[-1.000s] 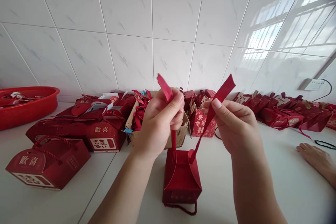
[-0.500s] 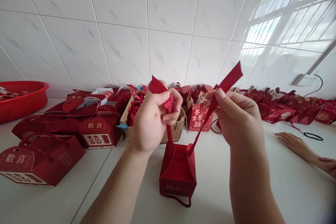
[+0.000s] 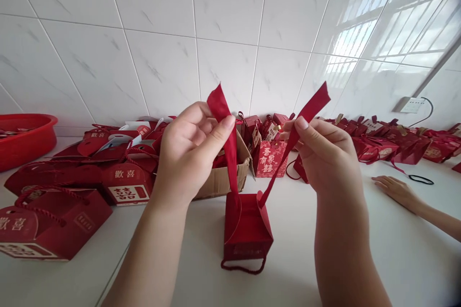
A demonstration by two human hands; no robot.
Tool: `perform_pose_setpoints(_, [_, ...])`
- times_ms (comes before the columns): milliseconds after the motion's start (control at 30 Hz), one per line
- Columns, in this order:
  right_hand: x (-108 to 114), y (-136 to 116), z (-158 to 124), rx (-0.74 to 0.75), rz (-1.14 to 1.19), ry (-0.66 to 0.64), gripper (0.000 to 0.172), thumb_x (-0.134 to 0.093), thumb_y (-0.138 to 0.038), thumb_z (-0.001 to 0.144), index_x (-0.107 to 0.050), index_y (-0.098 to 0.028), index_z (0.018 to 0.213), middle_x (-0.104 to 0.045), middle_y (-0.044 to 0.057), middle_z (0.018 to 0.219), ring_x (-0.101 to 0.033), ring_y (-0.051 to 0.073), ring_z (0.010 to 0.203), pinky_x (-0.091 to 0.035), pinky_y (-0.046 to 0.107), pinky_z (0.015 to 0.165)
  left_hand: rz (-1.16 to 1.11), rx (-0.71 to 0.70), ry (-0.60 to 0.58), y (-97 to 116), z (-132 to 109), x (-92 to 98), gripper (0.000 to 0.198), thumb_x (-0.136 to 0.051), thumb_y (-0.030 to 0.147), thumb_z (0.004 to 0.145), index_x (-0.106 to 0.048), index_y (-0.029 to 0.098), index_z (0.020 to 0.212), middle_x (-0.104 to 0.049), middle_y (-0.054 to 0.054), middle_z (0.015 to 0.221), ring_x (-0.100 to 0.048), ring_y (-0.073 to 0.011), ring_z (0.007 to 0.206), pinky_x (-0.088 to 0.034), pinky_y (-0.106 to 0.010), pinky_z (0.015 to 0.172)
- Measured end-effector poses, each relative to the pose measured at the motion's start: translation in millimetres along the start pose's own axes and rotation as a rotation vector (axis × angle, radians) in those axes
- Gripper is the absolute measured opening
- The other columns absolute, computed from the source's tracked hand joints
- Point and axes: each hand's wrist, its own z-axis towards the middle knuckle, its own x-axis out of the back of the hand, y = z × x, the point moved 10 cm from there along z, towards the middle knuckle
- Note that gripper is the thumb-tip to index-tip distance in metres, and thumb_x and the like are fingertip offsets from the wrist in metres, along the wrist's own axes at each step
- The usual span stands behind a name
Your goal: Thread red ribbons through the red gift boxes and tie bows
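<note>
A small red gift box (image 3: 249, 247) stands on the white table in front of me, a dark red cord hanging from its near side. Red ribbon (image 3: 232, 172) rises from its far edge in two strands. My left hand (image 3: 192, 146) pinches one strand between thumb and fingers, close to its cut end. My right hand (image 3: 320, 146) grips the other strand the same way, its end sticking up past the thumb. Both strands are pulled upward and apart, forming a V above the box.
Red boxes with rope handles (image 3: 54, 220) crowd the left, near a red plastic basin (image 3: 29, 141). Behind my hands stands a cardboard box (image 3: 225, 180). More red boxes (image 3: 374, 146) line the tiled wall. Another person's hand (image 3: 396, 194) rests at right, by a black loop (image 3: 421, 180).
My left hand has shifted left and straightened its strand, which was bunched in the fingers before. My right hand keeps its hold. The other person's second hand has left the view.
</note>
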Motion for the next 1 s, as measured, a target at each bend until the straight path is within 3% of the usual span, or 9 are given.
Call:
perform_pose_setpoints(167, [3.0, -1.3, -0.3, 0.011, -0.019, 0.033, 0.022, -0.07, -0.036, 0.078, -0.065, -0.023, 0.06, -0.061, -0.001, 0.067, -0.058, 0.015, 0.07, -0.046, 0.031, 0.067, 0.028, -0.083, 0.11, 3.2, 0.0, 11.6, 0.006, -0.071, 0.025, 0.077, -0.069, 0.022, 0.082, -0.067, 0.001, 0.078, -0.063, -0.0146, 0.076, -0.052, -0.027, 0.071])
perform_pose_setpoints(433, [-0.1, -4.1, -2.3, 0.03, -0.037, 0.034, 0.017, -0.069, -0.036, 0.079, -0.071, -0.024, 0.068, -0.061, 0.0, 0.068, -0.056, 0.014, 0.069, -0.043, 0.028, 0.062, 0.02, -0.065, 0.16, 0.6, -4.0, 8.8, 0.008, -0.076, 0.026, 0.072, -0.071, 0.023, 0.078, -0.072, 0.001, 0.077, -0.065, -0.0142, 0.071, -0.054, -0.027, 0.067])
perform_pose_setpoints(667, [1.6, -7.5, -4.8, 0.054, -0.019, 0.057, 0.026, -0.069, -0.036, 0.078, -0.066, -0.022, 0.058, -0.065, 0.0, 0.07, -0.058, 0.014, 0.067, -0.047, 0.029, 0.065, 0.024, -0.171, 0.216, 11.8, -5.6, 15.0, 0.012, -0.078, 0.023, 0.07, -0.071, 0.024, 0.081, -0.072, 0.003, 0.076, -0.066, -0.0122, 0.069, -0.057, -0.025, 0.068])
perform_pose_setpoints(800, [3.3, -5.2, -3.3, 0.071, -0.036, 0.068, 0.024, -0.068, -0.04, 0.078, -0.069, -0.022, 0.063, -0.066, 0.001, 0.069, -0.061, 0.014, 0.067, -0.049, 0.03, 0.065, 0.029, -0.239, 0.229, 13.1, -5.0, 19.3, 0.011, -0.08, 0.024, 0.068, -0.072, 0.024, 0.075, -0.072, 0.004, 0.072, -0.066, -0.0113, 0.065, -0.057, -0.024, 0.063])
perform_pose_setpoints(1000, [-0.9, -6.0, -2.7, 0.094, -0.013, 0.045, 0.022, -0.065, -0.039, 0.081, -0.069, -0.022, 0.068, -0.067, 0.001, 0.073, -0.065, 0.015, 0.073, -0.053, 0.03, 0.068, 0.038, -0.267, 0.222, 15.5, -6.0, 16.4, 0.01, -0.077, 0.021, 0.071, -0.072, 0.029, 0.077, -0.073, 0.005, 0.075, -0.068, -0.0126, 0.07, -0.059, -0.027, 0.067])
